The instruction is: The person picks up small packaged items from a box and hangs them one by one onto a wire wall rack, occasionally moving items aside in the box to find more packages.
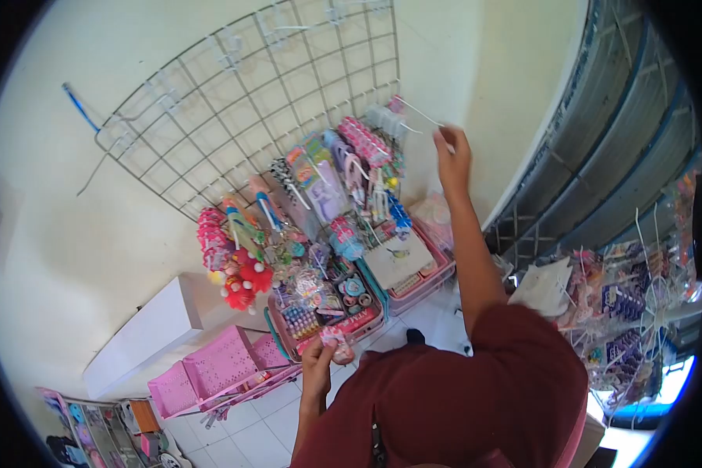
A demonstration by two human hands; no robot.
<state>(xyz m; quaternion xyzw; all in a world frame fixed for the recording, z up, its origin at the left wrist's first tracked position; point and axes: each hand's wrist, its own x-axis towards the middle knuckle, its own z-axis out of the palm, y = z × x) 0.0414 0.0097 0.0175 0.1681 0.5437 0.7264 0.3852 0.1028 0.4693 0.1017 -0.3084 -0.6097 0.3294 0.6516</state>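
Observation:
My left hand (316, 365) is low in front of my body, its fingers closed on a small pink item in clear plastic packaging (338, 345). What exactly is inside the packet I cannot make out. My right hand (454, 152) is raised at the right end of the wire grid rack (288, 86). Thumb and fingers pinch the tip of a white display hook (419, 111) that juts out from the grid. Close by on the rack hang pink patterned packets (364, 142) and several other white hooks (386, 118).
Packaged accessories and red pompom items (246, 282) hang along the grid's lower edge. Below stand a basket of small goods (374, 324) and a pink bin with a white card (398, 260). A pink rack (218, 359) lies left; a metal shutter (577, 156) and more hanging packets (624, 304) are right.

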